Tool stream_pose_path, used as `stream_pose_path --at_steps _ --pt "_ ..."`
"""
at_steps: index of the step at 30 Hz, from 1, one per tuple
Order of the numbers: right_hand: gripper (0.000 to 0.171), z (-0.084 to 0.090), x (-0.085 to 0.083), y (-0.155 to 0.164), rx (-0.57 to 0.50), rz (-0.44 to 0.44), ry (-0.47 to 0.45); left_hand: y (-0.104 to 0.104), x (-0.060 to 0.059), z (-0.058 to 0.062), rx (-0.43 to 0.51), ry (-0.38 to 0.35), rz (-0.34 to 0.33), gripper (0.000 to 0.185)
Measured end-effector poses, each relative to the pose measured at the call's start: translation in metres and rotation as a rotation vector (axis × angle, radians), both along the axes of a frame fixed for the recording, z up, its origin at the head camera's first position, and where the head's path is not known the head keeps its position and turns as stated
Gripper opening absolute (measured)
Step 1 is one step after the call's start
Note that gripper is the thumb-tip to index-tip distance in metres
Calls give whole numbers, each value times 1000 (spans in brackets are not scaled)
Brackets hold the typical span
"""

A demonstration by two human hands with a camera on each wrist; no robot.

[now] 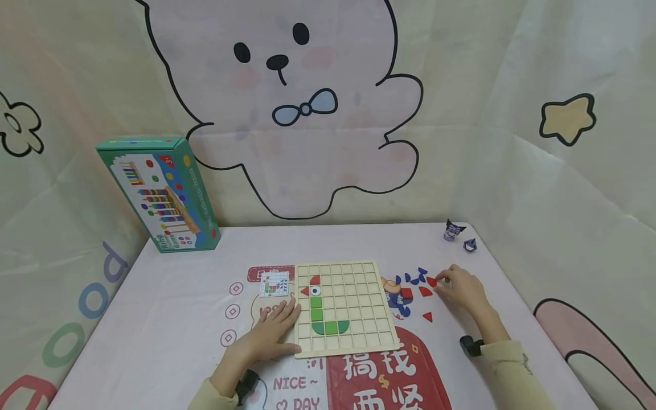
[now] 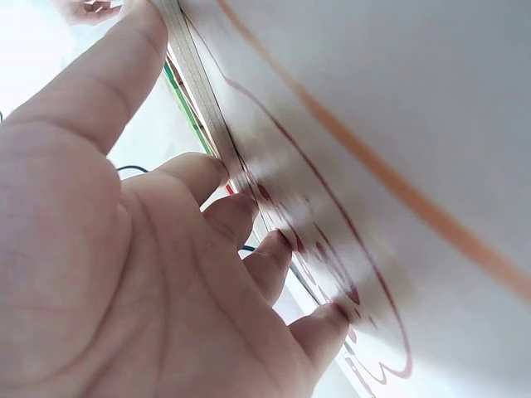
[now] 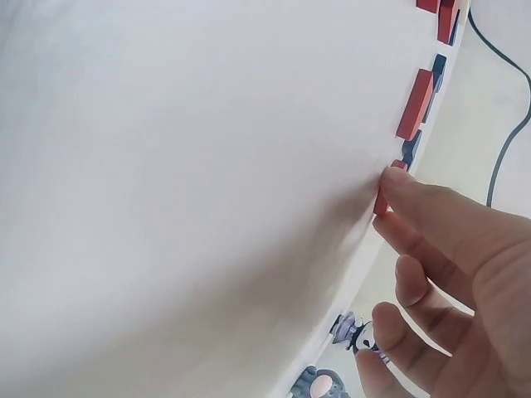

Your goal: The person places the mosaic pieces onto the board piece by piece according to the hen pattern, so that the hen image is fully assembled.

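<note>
Right hand (image 1: 463,290) pinches a red piece (image 1: 431,282) toward the table (image 1: 169,319)'s right edge, left hand (image 1: 267,333), fingers straight, touching grid board (image 1: 353,302)'s left edge; "NICE ~ DAY" print (image 1: 289,383) near front edge, green box (image 1: 164,196) at back-left corner.

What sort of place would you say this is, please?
Probably a children's play corner, perhaps a staged one: a cartoon-printed backdrop stands behind a white table that holds a grid board and a green box printed with colourful shapes.
</note>
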State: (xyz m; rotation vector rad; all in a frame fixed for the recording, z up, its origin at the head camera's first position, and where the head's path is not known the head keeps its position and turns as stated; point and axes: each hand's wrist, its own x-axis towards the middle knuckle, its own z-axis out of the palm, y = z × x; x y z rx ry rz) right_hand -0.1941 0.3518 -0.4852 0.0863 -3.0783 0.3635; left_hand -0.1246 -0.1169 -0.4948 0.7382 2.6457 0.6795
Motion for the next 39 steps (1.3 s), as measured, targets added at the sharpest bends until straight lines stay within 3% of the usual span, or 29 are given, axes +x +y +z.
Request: stream_pose_path --at_steps 11,21,32,39 --pt "26 -1 -2 3 -8 -20 -45 0 -1 0 6 -4 1 86" --pt "27 7 5 -4 -29 2 -11 -2 -6 -19 -19 24 2 89" --pt "29 13 12 -31 -38 68 63 0 -4 -6 0 6 -5 88" --pt "28 17 18 -57 -33 132 98 0 -5 -13 -32 3 14 89"
